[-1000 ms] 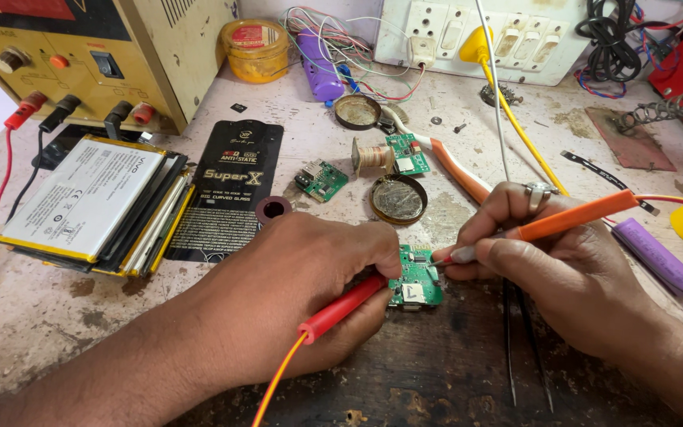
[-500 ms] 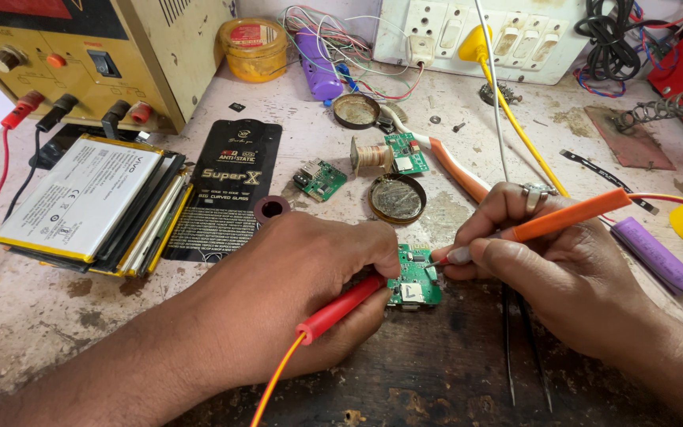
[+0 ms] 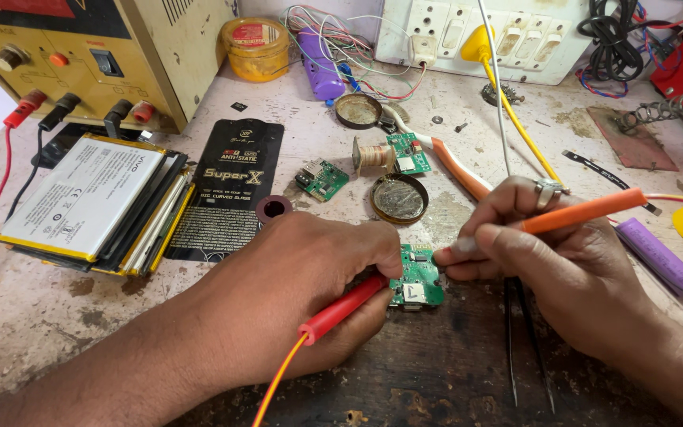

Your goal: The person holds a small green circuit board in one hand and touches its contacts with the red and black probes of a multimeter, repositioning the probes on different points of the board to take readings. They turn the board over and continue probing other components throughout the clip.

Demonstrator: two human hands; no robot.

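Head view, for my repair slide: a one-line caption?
Left hand and right hand press probes to a green board.

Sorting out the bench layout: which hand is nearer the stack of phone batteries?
Left. The left hand, holding a red probe, lies just right of the battery stack. The right hand is farther right, beyond the green circuit board.

Our forearms were bare, no sleeves; our right hand [image 3: 563, 261] wore a chunky silver metal ring [image 3: 549, 190].
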